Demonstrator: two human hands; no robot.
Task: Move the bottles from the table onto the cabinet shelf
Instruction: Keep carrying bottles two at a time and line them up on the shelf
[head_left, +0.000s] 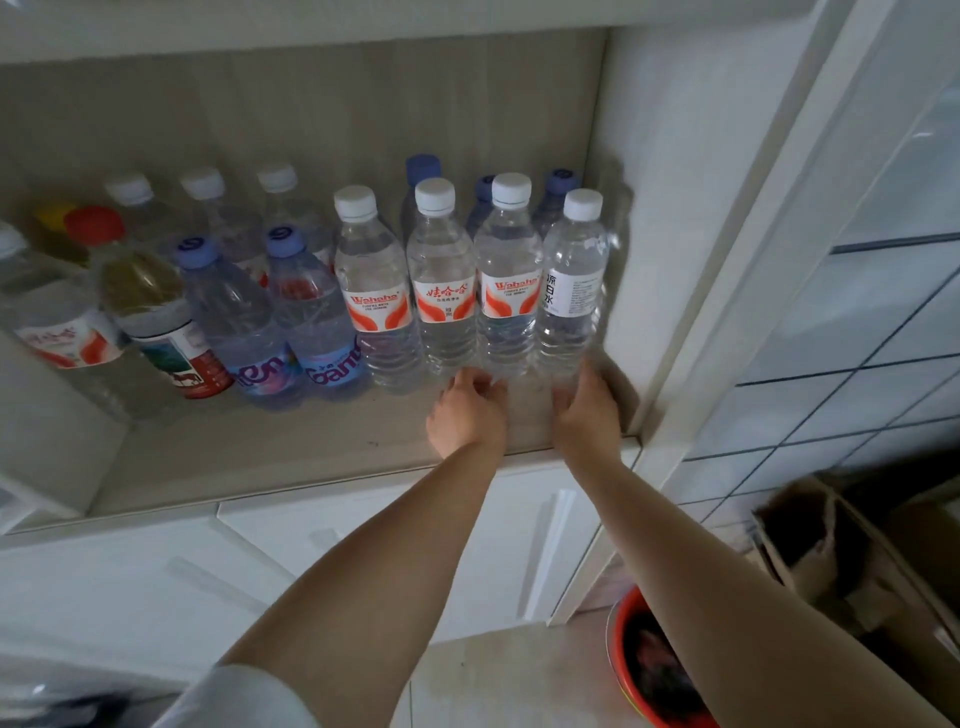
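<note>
A row of clear water bottles stands upright on the cabinet shelf (311, 452). At its right end are a white-capped Wahaha bottle (506, 291) and a bottle with a white label (569, 291). My left hand (467, 410) lies low on the shelf with its fingertips against the base of the Wahaha bottle. Beside the cabinet's right wall, my right hand (587, 410) touches the foot of the white-label bottle. Neither hand wraps round a bottle. Two more Wahaha bottles (374, 286) stand to the left.
Blue-capped Ganten bottles (311, 312), a red-capped bottle (150, 301) and several white-capped ones fill the shelf's left and back. The open cabinet door (779, 208) stands at the right. On the floor are a red basin (639, 670) and a cardboard box (831, 545).
</note>
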